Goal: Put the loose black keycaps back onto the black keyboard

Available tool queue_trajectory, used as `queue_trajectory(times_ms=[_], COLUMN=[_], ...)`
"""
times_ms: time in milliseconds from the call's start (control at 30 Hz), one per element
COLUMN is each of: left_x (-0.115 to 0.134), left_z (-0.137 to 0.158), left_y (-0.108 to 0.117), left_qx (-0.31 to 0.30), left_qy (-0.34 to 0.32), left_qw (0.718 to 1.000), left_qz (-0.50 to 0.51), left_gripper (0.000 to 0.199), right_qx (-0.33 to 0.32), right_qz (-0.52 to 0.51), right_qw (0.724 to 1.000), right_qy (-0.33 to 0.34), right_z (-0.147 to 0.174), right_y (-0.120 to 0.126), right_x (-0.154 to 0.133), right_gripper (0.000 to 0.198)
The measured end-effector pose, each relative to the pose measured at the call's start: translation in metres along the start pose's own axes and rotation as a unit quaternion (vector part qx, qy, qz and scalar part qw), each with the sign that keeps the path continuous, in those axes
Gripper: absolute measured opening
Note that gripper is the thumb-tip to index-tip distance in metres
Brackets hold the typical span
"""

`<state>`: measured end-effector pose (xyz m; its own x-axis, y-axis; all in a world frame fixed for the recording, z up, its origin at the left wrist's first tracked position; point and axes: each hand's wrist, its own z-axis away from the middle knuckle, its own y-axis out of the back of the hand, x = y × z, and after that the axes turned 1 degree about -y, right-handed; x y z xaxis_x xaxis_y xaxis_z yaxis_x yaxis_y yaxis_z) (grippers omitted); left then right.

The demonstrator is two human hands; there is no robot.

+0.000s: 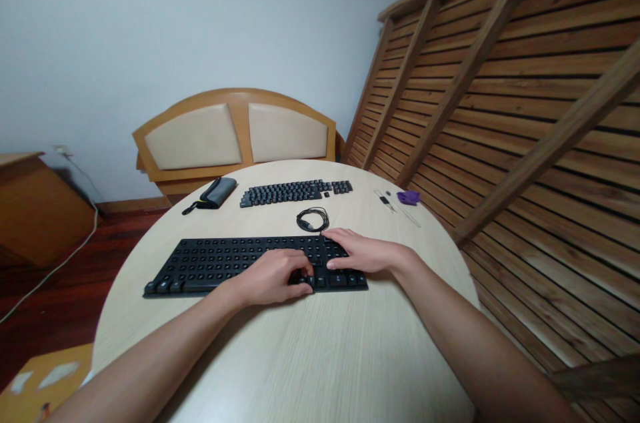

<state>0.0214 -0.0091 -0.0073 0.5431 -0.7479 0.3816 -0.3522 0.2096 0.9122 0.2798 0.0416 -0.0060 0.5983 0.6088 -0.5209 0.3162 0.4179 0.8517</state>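
Observation:
A black keyboard (220, 286) lies flat on the round table, most of its key positions bare of caps, with caps on the bottom row's left end and on the number pad. My left hand (275, 276) is bent over its lower right part, thumb and forefinger curled round a dark keycap (311, 280) there; the fingertips are partly hidden. Resting across the number pad, my right hand (357, 251) has its fingers stretched out and the thumb apart. Beyond the keyboard lies its coiled black cable (313, 219). Loose black keycaps (285, 193) are laid out in rows farther back.
A grey and black pouch (217, 193) lies at the table's back left. At the back right are a small wire tool (385, 200), a thin light stick (407, 213) and a purple cloth (409, 197). A slatted wooden frame (500, 123) leans along the right side.

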Motion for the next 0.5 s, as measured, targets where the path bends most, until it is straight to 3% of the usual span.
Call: queue_trajectory(times_ms=[500], left_x=[0.0024], left_z=[0.0003], left_y=[0.0024], left_qx=[-0.004], left_qy=[0.003], left_qw=[1.0], left_qz=[-0.005], left_gripper=[0.016], right_qx=[-0.037], right_qz=[0.011], right_qw=[0.999], right_qy=[-0.017], right_z=[-0.0007], right_y=[0.0006], right_x=[-0.0037], right_gripper=[0.071])
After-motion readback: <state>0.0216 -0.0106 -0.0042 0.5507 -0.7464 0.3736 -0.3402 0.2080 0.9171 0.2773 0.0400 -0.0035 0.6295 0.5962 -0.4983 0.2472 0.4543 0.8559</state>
